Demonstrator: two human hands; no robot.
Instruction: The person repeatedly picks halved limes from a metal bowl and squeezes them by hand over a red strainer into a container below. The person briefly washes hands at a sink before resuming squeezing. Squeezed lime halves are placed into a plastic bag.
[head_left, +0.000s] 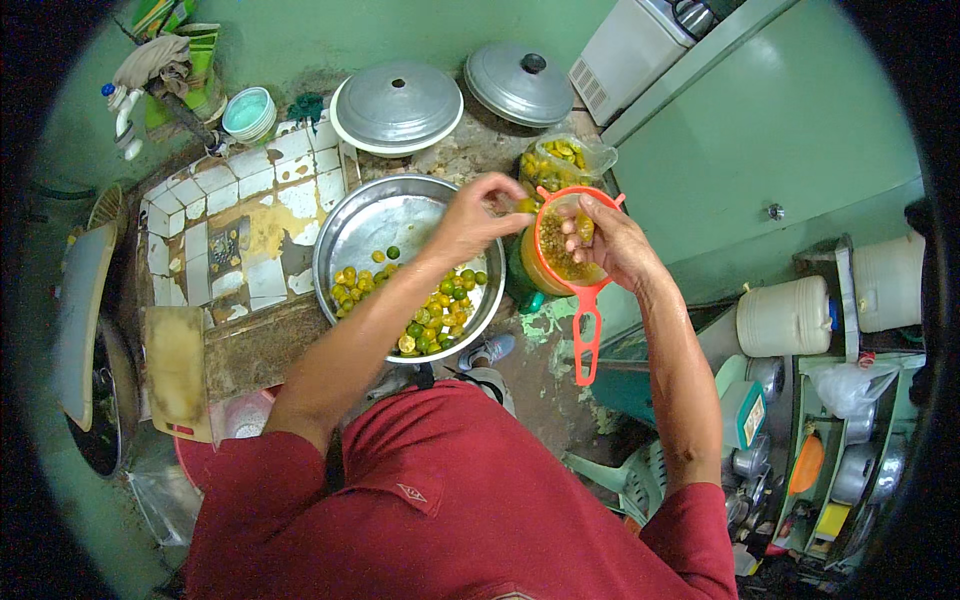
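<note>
A round metal basin (360, 217) holds many small green and yellow calamansi (442, 307), some of them cut. My left hand (480, 217) reaches over it, and its fingertips pinch a blurred yellow-green calamansi piece (527, 205). Over an orange-red plastic strainer (587, 337), my right hand (611, 244) holds a calamansi half (585, 225). Seeds and pulp (559, 244) lie in the strainer's mesh. Beneath the strainer is a container (532, 262), mostly hidden. Just behind it, a clear plastic bag (600, 156) is filled with calamansi pieces (555, 161).
A metal lid (397, 105) covers a white-rimmed pot, with another lidded metal pot (517, 82) beside it. To the left are a worn tiled sink (262, 225), a faucet (126, 120) and a stained cutting board (176, 367). A green door (787, 112) stands right.
</note>
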